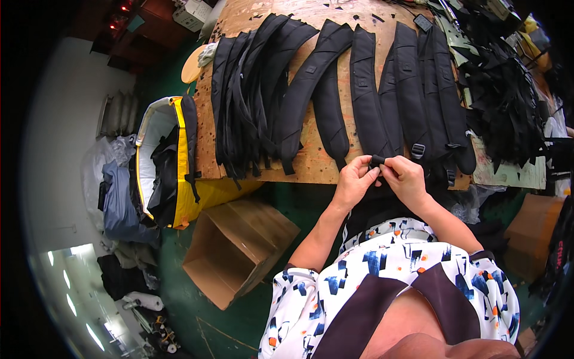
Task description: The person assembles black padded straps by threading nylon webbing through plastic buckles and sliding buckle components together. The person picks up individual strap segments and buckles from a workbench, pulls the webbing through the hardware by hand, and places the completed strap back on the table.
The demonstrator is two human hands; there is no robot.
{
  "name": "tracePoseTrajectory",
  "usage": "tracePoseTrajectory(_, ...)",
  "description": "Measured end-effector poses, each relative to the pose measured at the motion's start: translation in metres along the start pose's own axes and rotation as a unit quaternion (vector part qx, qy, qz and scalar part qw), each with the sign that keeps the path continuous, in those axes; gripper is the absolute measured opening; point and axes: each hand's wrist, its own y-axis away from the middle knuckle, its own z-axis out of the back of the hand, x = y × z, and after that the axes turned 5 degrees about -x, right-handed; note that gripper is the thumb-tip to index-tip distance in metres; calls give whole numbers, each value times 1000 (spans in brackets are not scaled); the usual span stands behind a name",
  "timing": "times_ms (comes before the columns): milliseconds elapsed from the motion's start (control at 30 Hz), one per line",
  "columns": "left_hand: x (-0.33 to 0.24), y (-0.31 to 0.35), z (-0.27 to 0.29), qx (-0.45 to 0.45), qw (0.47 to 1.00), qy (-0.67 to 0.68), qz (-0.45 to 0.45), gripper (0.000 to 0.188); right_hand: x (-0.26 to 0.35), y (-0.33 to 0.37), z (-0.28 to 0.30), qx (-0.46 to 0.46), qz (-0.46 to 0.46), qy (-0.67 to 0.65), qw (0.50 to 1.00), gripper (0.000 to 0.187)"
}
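Observation:
Several black padded shoulder straps lie side by side across the wooden table [327, 175]. At its near edge, my left hand [354, 181] and my right hand [406, 179] meet at the lower end of one shoulder strap [366, 99]. Thumbs and fingers of both hands are closed on the short webbing end [376, 160] between them. Just right of my right hand, a black plastic buckle [418, 150] sits on a neighbouring strap [411, 90]. How the webbing is folded under my fingers is hidden.
A denser bunch of black straps [251, 90] covers the table's left side. Black fabric scraps [508, 107] pile up at right. Left of the table stand a yellow-edged bag [180, 161] and an open cardboard box [263, 233]. Another carton [532, 236] is at lower right.

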Motion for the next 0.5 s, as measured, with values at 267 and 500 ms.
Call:
tracePoseTrajectory(267,0,-4,4,-15,988,138,68,22,-1,-3,3,24,-77,-69,994,12)
tracePoseTrajectory(500,3,-2,3,10,962,232,145,18,-8,0,-2,12,-59,-77,995,12)
